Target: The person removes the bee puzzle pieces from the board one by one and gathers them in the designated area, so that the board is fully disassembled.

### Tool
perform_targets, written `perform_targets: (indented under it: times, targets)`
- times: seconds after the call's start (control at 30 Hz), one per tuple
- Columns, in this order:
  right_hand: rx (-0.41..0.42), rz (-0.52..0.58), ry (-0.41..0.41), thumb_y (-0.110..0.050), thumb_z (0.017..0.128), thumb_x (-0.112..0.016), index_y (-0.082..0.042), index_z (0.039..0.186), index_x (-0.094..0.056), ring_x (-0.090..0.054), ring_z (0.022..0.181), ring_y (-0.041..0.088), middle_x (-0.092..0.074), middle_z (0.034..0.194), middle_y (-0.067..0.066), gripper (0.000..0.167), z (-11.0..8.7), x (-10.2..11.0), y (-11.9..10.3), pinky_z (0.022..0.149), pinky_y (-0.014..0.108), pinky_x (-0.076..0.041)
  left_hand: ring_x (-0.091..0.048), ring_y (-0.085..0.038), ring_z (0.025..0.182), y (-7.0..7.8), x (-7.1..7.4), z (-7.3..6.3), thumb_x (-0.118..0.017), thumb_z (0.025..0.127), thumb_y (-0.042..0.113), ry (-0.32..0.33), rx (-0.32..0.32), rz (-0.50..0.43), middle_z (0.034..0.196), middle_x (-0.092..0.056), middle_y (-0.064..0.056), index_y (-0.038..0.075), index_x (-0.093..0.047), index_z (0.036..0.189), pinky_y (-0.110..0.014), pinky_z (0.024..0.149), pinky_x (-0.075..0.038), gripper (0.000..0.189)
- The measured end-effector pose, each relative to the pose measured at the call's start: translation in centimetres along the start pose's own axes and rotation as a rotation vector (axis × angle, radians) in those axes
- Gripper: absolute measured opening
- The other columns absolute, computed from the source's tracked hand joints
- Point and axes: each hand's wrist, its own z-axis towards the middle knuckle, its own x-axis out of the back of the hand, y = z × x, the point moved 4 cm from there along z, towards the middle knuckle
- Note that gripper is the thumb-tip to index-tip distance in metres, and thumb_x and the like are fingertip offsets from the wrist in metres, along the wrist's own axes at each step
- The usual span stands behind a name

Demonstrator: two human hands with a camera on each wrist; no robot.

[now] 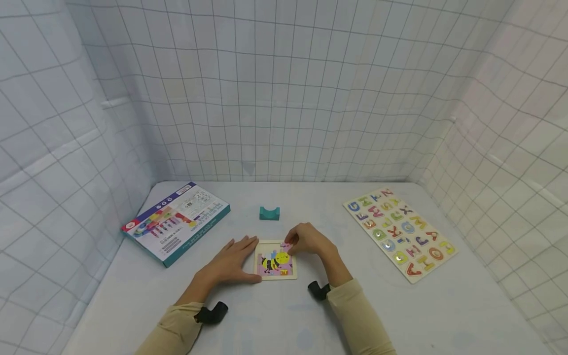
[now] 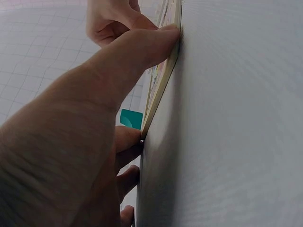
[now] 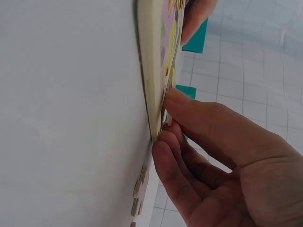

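A small bee jigsaw puzzle in a pale wooden frame lies flat between the two hands. Its bee picture shows yellow and black on pink, with a pale gap along the upper left. My left hand is spread at the frame's left side, its thumb on the near rim and index fingertip at the far corner. At the upper right corner, my right hand pinches a thin puzzle piece between thumb and fingers, largely hidden by them.
Beyond the puzzle stands a teal arched block. A flat toy box lies at the left. On the right is an alphabet puzzle board with colourful letters. White gridded cloth walls enclose the table's back and sides.
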Motion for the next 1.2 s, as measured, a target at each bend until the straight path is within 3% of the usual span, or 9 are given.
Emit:
perform_targets:
  times: [0.4, 1.2]
  targets:
    - [0.015, 0.018, 0.034, -0.012, 0.077, -0.082, -0.008, 0.099, -0.075, -0.058, 0.075, 0.012, -0.068, 0.086, 0.0, 0.024, -0.8, 1.3, 0.7, 0.067, 0.022, -0.052, -0.018, -0.027, 0.152, 0.4, 0.2, 0.3, -0.07, 0.073, 0.067, 0.003, -0.007, 0.011, 0.162, -0.026, -0.004, 0.013, -0.028, 0.154, -0.051, 0.125, -0.01, 0.106]
    - [-0.102, 0.018, 0.132, -0.006, 0.076, -0.079, -0.01, 0.097, -0.076, -0.058, 0.079, 0.013, -0.069, 0.09, 0.001, 0.021, -3.6, 4.1, 5.4, 0.067, 0.024, -0.051, -0.019, -0.03, 0.152, 0.2, 0.1, -0.1, -0.071, 0.073, 0.066, 0.006, -0.007, 0.012, 0.162, -0.027, -0.006, 0.012, -0.029, 0.154, -0.054, 0.124, -0.012, 0.106]
